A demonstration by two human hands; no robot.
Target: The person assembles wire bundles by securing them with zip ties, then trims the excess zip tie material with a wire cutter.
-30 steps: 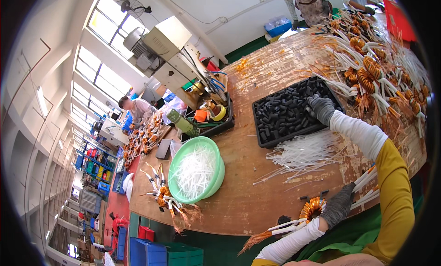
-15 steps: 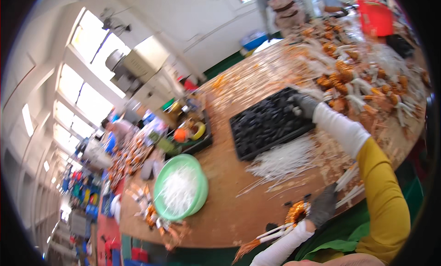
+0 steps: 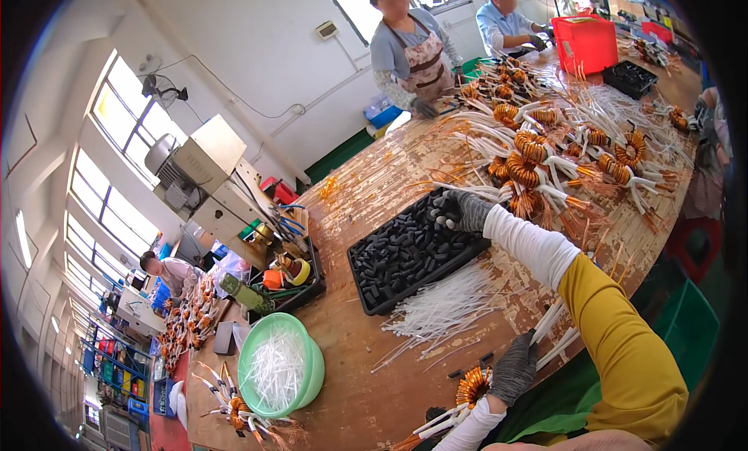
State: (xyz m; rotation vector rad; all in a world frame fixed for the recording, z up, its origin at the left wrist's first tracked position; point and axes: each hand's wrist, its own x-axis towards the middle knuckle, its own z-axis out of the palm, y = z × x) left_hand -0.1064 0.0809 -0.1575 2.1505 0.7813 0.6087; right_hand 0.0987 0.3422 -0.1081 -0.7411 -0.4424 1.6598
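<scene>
My left hand (image 3: 514, 369), in a grey glove, is closed on a copper-wound ring coil (image 3: 473, 387) near the table's front edge. White-sleeved leads (image 3: 557, 338) run out from the coil on both sides of the hand, some ending in bare copper strands. My right hand (image 3: 463, 211), also gloved in grey, is at the far right corner of a black tray (image 3: 372, 307) full of short black sleeves (image 3: 405, 252). Its fingers curl inward over the sleeves; whether they pinch one cannot be made out.
White cable ties (image 3: 444, 311) lie loose beside the tray. More fill a green bowl (image 3: 315, 365); another coil (image 3: 238, 410) lies before it. Many coils (image 3: 530, 162) are heaped beyond my right hand, near a red bin (image 3: 583, 45). Two people (image 3: 413, 53) stand across the table.
The view has shifted and sharpened, showing more of the far side and the people there. My right hand stays at the tray's far right corner; my left keeps hold of the coil.
</scene>
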